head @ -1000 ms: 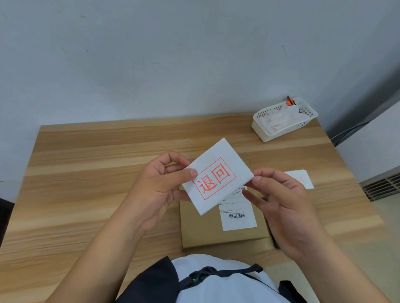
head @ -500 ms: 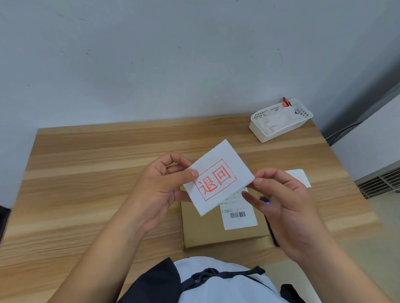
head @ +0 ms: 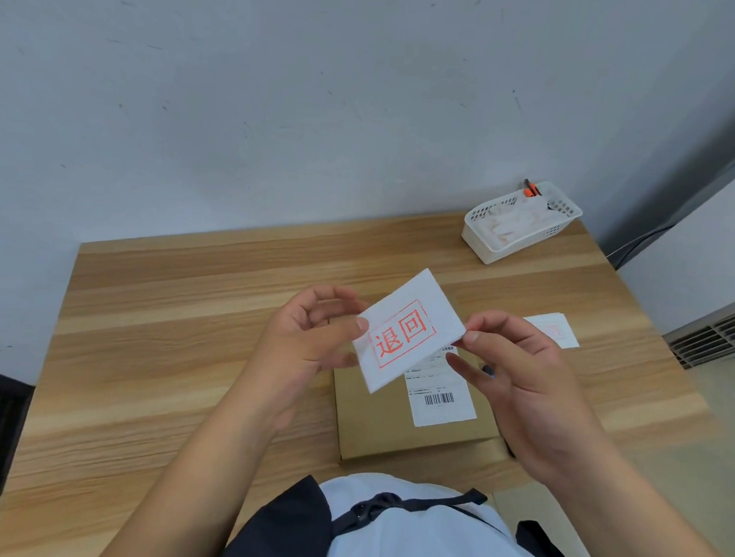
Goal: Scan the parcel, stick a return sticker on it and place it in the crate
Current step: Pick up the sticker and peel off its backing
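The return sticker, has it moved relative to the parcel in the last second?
No. The return sticker sits between both hands, overlapping the top left of the parcel's shipping label, as before.

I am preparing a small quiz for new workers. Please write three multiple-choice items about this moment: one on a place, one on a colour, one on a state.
1. Where is the white basket?
A. far right corner of the table
B. on the parcel
C. on the floor

2. What colour is the print on the return sticker?
A. blue
B. red
C. green

3. What is the state of the sticker?
A. stuck on the parcel
B. lying in the basket
C. held above the parcel by the left hand and right hand

Answers: 1 A, it stands by the wall; 2 B, framed red characters; 3 C, fingers pinch both sides.
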`<state>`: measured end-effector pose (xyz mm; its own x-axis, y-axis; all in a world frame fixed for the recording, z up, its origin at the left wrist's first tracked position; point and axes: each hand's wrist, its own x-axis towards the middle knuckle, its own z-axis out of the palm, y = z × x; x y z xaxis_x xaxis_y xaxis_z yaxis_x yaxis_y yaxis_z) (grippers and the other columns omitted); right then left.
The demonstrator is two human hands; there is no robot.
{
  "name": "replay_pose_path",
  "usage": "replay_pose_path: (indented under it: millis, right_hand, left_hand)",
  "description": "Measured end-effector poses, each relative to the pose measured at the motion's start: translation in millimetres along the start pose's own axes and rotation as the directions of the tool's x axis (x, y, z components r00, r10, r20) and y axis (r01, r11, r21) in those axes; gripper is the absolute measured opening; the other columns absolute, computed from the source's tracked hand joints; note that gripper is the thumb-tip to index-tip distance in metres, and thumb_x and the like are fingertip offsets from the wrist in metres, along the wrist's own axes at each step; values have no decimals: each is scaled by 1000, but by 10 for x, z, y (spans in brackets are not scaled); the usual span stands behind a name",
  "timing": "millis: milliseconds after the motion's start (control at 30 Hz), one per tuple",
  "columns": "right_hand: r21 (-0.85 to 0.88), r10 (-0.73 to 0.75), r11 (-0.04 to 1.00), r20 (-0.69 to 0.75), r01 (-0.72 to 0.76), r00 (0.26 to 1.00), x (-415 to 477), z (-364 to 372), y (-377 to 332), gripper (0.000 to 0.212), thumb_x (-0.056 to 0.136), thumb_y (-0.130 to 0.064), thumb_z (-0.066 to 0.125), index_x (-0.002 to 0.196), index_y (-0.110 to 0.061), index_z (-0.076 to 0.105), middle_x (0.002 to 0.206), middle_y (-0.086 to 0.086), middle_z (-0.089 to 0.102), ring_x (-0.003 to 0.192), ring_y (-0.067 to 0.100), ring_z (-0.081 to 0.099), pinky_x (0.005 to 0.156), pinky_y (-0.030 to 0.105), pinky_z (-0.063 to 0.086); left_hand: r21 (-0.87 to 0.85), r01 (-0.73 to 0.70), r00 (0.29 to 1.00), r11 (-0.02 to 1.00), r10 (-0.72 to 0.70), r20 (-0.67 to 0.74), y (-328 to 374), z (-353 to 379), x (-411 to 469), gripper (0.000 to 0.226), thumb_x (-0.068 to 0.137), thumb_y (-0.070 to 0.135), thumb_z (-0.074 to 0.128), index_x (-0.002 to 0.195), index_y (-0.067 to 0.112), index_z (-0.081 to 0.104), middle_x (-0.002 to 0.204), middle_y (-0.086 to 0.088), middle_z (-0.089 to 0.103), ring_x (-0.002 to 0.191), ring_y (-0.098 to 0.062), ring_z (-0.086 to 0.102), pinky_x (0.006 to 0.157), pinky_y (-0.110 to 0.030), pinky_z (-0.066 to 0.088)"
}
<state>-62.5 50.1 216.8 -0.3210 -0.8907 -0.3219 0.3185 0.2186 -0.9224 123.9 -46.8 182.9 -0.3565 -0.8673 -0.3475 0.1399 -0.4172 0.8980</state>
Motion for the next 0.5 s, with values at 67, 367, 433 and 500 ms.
replay_pose_path:
  millis: [67, 367, 433, 500]
  right_hand:
    - [-7, 0, 1000, 4, 0, 1000, 9, -4, 9, 18, 90, 1, 58, 79, -12, 63, 89, 9, 71, 91, 18, 65, 109, 53, 40]
    - [-90, -65, 994, 24, 67, 998, 10, 56, 81, 4, 75, -18, 68, 75, -22, 69, 91, 12, 64, 93, 24, 58, 106, 56, 42]
    - [-109, -100, 989, 37, 104, 994, 9, 81, 105, 3, 75, -18, 70, 76, -20, 70, 89, 10, 65, 91, 23, 59, 100, 53, 45]
    - [-121, -143, 981, 60, 150, 988, 1, 101, 130, 2, 77, -16, 68, 78, -18, 69, 83, 3, 67, 86, 18, 61, 89, 37, 49]
  left_hand:
    - [124, -64, 995, 990, 72, -67, -8, 20, -10, 28, 81, 2, 74, 105, 17, 70, 114, -5, 74, 105, -14, 68, 89, -34, 53]
    - [458, -385, 922, 801, 354, 156, 69, 205, -228, 15, 79, 17, 80, 89, 26, 77, 107, 17, 74, 112, 4, 62, 99, -14, 39]
    - [507, -416, 907, 755, 384, 173, 48, 253, -263, 13, 78, 22, 81, 88, 30, 77, 106, 21, 73, 113, 2, 61, 97, -12, 40]
    - [543, -443, 891, 713, 414, 185, 20, 274, -276, 12, 77, 27, 82, 88, 32, 77, 104, 24, 72, 114, -2, 61, 98, -17, 41]
